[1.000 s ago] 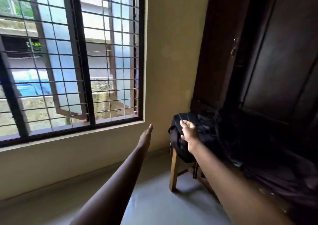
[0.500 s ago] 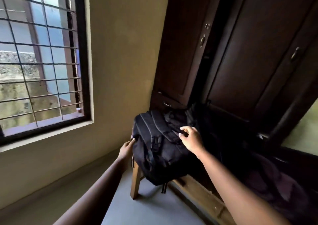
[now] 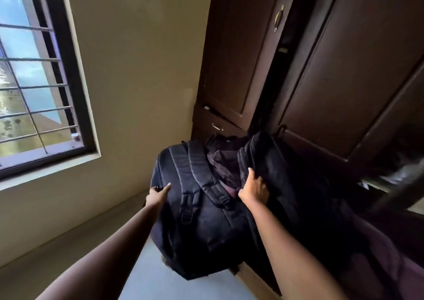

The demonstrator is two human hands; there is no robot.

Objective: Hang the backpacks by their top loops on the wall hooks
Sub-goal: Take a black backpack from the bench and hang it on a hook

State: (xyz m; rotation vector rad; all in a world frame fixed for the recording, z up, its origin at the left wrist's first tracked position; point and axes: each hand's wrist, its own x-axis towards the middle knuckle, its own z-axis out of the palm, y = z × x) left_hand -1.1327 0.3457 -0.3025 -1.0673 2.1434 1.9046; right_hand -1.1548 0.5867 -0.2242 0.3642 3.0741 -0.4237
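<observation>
A black backpack [image 3: 202,226] lies straps-up in the middle of the view, on a low wooden seat. My left hand [image 3: 158,192] rests against its left side with the fingers nearly straight. My right hand [image 3: 253,189] is at the bag's top end, thumb raised and fingers curled into the dark fabric, with the fingertips hidden in the folds. A second dark backpack [image 3: 286,176] leans against the wardrobe just right of that hand. Between the two bags shows some purplish cloth [image 3: 223,164]. No wall hooks are in view.
A dark wooden wardrobe [image 3: 344,70] with a brass handle [image 3: 278,17] fills the right side, and a drawer pull [image 3: 216,127] sits low behind the bags. A barred window [image 3: 27,81] is at left, with a beige wall [image 3: 142,70] between. A purplish bag [image 3: 401,267] lies at lower right.
The view has swung right and closed in on the bags. My left hand moved from the air onto the backpack's side, and my right hand shifted further right along the bag's top.
</observation>
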